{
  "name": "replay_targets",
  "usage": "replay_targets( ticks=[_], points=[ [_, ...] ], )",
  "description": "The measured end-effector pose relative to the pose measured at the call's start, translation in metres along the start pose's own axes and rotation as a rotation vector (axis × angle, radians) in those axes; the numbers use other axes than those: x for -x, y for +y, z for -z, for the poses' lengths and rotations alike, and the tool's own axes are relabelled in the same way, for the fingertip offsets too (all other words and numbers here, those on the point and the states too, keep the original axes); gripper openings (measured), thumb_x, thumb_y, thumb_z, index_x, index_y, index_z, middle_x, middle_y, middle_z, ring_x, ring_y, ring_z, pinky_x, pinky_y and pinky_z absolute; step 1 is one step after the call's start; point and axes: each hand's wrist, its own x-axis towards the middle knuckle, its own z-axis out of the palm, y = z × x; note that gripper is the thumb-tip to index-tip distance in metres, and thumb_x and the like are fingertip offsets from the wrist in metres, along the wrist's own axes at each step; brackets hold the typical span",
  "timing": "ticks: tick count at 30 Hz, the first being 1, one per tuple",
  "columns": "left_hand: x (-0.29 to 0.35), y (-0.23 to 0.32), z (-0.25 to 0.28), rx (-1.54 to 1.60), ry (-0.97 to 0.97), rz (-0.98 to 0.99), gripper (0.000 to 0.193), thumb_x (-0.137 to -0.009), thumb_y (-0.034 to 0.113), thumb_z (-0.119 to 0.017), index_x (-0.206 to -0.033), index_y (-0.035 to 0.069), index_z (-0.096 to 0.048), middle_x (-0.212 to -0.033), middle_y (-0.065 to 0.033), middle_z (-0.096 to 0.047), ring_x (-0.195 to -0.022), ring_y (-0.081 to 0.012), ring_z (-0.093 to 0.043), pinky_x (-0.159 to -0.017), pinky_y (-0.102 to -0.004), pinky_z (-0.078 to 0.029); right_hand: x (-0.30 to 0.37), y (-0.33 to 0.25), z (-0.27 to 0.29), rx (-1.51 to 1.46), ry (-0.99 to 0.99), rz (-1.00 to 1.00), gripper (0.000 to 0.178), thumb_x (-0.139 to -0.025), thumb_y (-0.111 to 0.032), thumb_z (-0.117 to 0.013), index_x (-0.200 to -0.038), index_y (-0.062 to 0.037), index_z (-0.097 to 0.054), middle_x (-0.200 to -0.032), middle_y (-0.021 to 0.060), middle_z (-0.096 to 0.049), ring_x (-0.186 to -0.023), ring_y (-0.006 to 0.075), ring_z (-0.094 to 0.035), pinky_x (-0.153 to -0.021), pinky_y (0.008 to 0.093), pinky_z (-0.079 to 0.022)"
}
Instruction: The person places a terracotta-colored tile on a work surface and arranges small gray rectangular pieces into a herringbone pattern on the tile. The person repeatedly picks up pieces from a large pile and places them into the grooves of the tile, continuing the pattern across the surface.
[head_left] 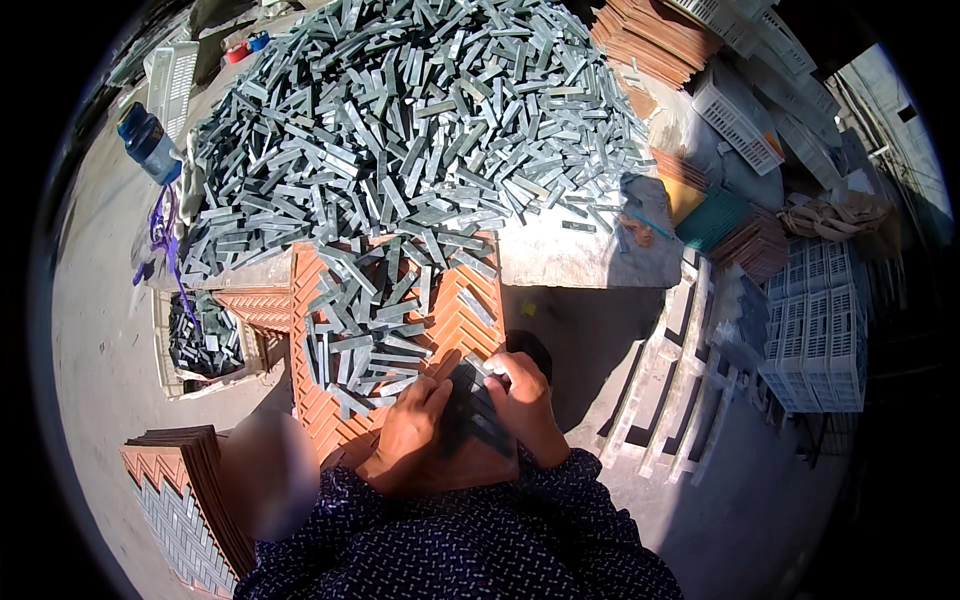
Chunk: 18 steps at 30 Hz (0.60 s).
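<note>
An orange herringbone-slotted mould tray lies in front of me, its far end against the stone-topped table. Dark grey stone strips fill slanting slots in its near right part, in shade. My left hand rests over the tray's middle, fingers drawn together beside loose strips; what its fingertips hold, if anything, is hidden. At the filled part's right edge is my right hand, with thumb and fingers closed in a pinch. Something pale shows at its fingertips, too small to name.
A large heap of strips covers the table. A crate of strips and stacked filled trays stand at left. At right are a pale pallet, stacked plastic crates and more orange trays. A blue bottle stands far left.
</note>
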Motion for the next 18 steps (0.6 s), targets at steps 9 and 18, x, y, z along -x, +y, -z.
replay_targets(
  ticks=[9,18],
  points=[
    [-0.006,0.0,0.018,0.044,-0.019,-0.028,0.035,-0.077,0.002,-0.058,-0.111,0.001,-0.062,-0.097,-0.0117,-0.057,-0.09,-0.0298,-0.06,-0.075,-0.0376,-0.052,-0.005,-0.002,-0.003,-0.032,-0.028,0.074,0.022,-0.074,-0.001,-0.065,-0.095,-0.0054,-0.062,-0.086,0.0132,-0.059,-0.082,0.0325,-0.06,-0.074,0.039,-0.048],
    [-0.006,0.006,0.017,0.067,-0.052,-0.003,0.035,-0.078,0.009,-0.063,-0.111,-0.003,-0.06,-0.103,-0.0188,-0.058,-0.096,-0.0355,-0.058,-0.081,-0.0417,-0.049,-0.012,-0.011,0.007,0.18,-0.115,-0.083,0.017,-0.073,-0.004,-0.069,-0.089,-0.0027,-0.062,-0.08,0.0126,-0.06,-0.074,0.0283,-0.063,-0.066,0.0346,-0.049]
  ],
)
